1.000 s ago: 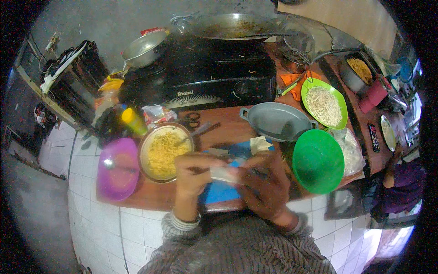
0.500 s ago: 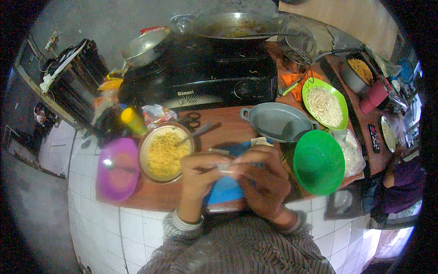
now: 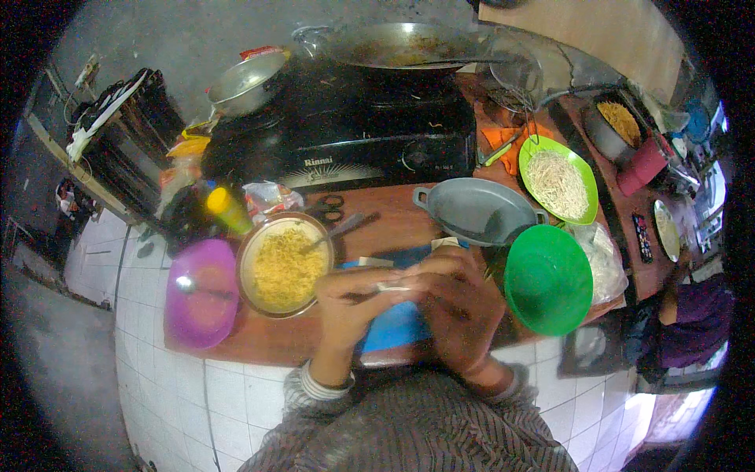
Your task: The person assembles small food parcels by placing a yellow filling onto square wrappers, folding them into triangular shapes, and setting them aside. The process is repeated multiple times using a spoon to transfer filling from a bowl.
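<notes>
Both my hands meet above a blue board (image 3: 395, 329) at the front of the table. Between their fingertips is a small whitish piece (image 3: 393, 287), thin and pale; its kind is too blurred to tell. My left hand (image 3: 344, 303) pinches its left end, and my right hand (image 3: 458, 303) closes round the other end with fingers curled. Pale flat pieces (image 3: 376, 261) show at the board's far edge, behind my hands. Left of my left hand stands a bowl (image 3: 246, 283) of yellow shredded food (image 3: 287, 267), with a spoon (image 3: 346, 226) resting in it.
A purple bowl (image 3: 189, 315) is at far left. On the right are a green bowl (image 3: 548, 279), a grey oval pan (image 3: 476, 204) and a lime plate (image 3: 583, 169) of pale strips. Scissors (image 3: 332, 208) lie before the black stove (image 3: 346, 149). Another person's purple sleeve (image 3: 696, 315) shows at far right.
My fingers have shifted slightly around the whitish piece, and less of it shows between them. The things on the table stay where they were.
</notes>
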### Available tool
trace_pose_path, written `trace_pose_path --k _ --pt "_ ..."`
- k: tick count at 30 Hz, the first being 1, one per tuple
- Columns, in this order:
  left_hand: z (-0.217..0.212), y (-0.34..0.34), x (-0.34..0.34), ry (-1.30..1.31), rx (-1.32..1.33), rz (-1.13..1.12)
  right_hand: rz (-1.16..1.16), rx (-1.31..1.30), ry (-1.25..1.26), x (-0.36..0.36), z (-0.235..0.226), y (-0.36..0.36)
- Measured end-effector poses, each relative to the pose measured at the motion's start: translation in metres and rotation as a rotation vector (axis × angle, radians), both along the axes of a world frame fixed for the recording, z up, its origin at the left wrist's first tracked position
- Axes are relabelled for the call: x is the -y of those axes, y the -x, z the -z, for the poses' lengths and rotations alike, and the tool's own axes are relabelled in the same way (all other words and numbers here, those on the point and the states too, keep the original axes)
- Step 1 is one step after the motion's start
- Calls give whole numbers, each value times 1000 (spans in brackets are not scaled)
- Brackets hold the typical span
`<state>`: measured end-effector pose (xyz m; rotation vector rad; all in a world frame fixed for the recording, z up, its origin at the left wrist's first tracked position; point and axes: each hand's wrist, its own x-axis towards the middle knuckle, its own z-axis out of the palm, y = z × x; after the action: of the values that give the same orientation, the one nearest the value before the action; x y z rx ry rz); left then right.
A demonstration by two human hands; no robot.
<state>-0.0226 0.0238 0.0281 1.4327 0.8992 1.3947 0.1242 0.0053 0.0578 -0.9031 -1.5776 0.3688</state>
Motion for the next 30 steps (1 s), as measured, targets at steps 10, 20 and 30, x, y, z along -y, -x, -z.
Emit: trace_pose_path --k 10,20,30 --pt "-6 -10 3 -10 -3 -84 -93 -40 46 -2 -1 -3" --pt "-12 -22 2 28 -71 -45 -51 -194 164 -6 12 -8" --pt "-11 -68 -54 205 -71 211 147 -570 211 6 14 -65"
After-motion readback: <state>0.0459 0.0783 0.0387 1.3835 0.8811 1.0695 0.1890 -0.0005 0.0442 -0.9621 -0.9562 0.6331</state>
